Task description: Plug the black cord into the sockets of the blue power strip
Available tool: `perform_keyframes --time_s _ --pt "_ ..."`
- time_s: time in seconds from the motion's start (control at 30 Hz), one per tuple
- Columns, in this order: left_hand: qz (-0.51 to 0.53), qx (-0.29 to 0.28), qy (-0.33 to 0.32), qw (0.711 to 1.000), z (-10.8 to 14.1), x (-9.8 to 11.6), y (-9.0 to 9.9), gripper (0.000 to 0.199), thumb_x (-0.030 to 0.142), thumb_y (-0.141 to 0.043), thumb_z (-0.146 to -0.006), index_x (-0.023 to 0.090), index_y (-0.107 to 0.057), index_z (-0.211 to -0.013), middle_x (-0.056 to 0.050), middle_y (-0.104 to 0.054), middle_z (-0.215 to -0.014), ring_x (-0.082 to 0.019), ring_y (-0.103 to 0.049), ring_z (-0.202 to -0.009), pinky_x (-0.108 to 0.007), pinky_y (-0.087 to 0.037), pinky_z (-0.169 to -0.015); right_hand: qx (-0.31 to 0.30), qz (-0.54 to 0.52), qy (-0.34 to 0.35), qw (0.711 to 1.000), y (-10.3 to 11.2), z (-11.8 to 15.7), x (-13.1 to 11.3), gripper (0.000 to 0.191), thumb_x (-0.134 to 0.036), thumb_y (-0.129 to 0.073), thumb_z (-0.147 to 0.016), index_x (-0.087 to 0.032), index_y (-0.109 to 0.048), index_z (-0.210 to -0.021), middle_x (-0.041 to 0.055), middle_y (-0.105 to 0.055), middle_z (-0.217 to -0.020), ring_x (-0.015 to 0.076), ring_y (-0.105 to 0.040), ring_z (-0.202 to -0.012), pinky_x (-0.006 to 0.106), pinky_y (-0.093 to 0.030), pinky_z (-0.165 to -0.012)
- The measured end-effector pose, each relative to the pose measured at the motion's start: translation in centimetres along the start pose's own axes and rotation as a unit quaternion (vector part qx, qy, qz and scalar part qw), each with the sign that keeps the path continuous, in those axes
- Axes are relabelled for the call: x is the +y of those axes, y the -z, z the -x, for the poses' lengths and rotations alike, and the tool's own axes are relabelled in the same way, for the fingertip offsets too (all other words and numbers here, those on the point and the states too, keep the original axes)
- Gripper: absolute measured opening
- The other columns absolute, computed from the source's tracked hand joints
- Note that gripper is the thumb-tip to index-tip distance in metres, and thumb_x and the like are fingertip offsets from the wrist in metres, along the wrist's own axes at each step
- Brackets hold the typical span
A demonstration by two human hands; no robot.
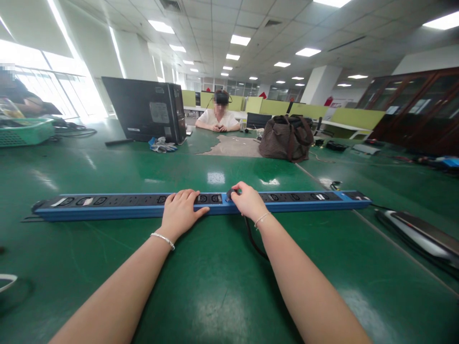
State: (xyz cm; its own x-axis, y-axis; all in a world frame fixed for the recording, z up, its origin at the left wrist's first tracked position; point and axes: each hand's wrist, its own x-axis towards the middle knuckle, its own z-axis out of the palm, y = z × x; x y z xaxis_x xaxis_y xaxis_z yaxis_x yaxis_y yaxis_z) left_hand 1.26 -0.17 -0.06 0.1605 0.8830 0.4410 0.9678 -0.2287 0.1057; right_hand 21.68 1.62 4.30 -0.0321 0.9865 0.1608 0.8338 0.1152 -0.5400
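Note:
A long blue power strip (122, 212) with black sockets lies across the green table (222, 286). My left hand (181, 210) rests on top of the strip left of its middle, fingers over the far edge and thumb apart along the near side. Just right of the middle, my right hand (247, 199) pinches a black plug (231, 193) at the strip's upper face. How far the plug sits in a socket cannot be made out. A black cable (254, 239) hangs below my right hand and passes under my forearm.
Behind the strip stand a black computer case (143, 110), gloves (163, 145) and a brown checked bag (285, 138). A green basket (27, 133) is at far left, a silver-black device (419, 234) at right. A person (218, 117) sits across the table; another is at the left edge.

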Motion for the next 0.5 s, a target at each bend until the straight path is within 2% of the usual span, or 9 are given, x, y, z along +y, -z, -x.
perform_keyframes --time_s 0.03,0.1,0.2,0.3,0.5 --pt "-0.001 -0.001 0.001 1.000 0.0 0.0 0.0 0.054 0.056 -0.047 -0.080 0.022 -0.053 -0.120 -0.009 -0.056 -0.124 -0.026 -0.046 -0.117 -0.044 -0.027 -0.100 -0.025 -0.026 -0.013 0.999 0.1 -0.2 0.5 0.027 -0.034 -0.044 -0.081 -0.023 -0.058 -0.102 0.0004 -0.065 -0.071 0.0129 -0.057 -0.052 0.026 -0.045 -0.059" --pt "-0.005 0.000 0.001 1.000 0.0 0.0 0.0 0.054 0.056 -0.047 -0.080 0.022 -0.053 -0.120 -0.009 -0.056 -0.124 -0.026 -0.046 -0.117 -0.044 -0.027 -0.100 -0.037 -0.046 -0.018 0.998 0.1 -0.4 1.0 0.029 -0.036 -0.043 -0.082 -0.022 -0.058 -0.102 -0.0010 -0.063 -0.065 0.0115 -0.053 -0.046 0.026 -0.044 -0.055" --pt "-0.010 0.006 -0.005 1.000 0.1 0.0 0.0 0.054 0.056 -0.047 -0.080 0.021 -0.053 -0.120 -0.009 -0.057 -0.123 -0.026 -0.047 -0.116 -0.043 -0.028 -0.099 0.017 0.007 0.013 1.000 0.0 -0.1 0.5 0.024 -0.034 -0.046 -0.079 -0.024 -0.061 -0.095 0.0015 -0.066 -0.075 0.0146 -0.060 -0.062 0.027 -0.045 -0.064" --pt "-0.011 0.010 -0.009 1.000 0.1 -0.1 0.0 0.053 0.056 -0.047 -0.080 0.021 -0.053 -0.119 -0.009 -0.057 -0.123 -0.025 -0.047 -0.116 -0.043 -0.029 -0.099 0.048 0.082 0.020 0.995 -0.3 0.8 -1.1 0.026 -0.033 -0.045 -0.080 -0.025 -0.061 -0.099 0.0042 -0.067 -0.085 0.0191 -0.062 -0.079 0.030 -0.045 -0.072" --pt "-0.007 0.005 -0.005 1.000 0.1 0.0 0.0 0.052 0.055 -0.047 -0.080 0.022 -0.054 -0.119 -0.009 -0.057 -0.124 -0.026 -0.046 -0.116 -0.043 -0.029 -0.099 0.037 0.179 -0.009 0.983 -1.4 1.6 -2.8 0.028 -0.031 -0.039 -0.085 -0.022 -0.058 -0.104 0.0079 -0.066 -0.080 0.0221 -0.064 -0.077 0.032 -0.045 -0.069"
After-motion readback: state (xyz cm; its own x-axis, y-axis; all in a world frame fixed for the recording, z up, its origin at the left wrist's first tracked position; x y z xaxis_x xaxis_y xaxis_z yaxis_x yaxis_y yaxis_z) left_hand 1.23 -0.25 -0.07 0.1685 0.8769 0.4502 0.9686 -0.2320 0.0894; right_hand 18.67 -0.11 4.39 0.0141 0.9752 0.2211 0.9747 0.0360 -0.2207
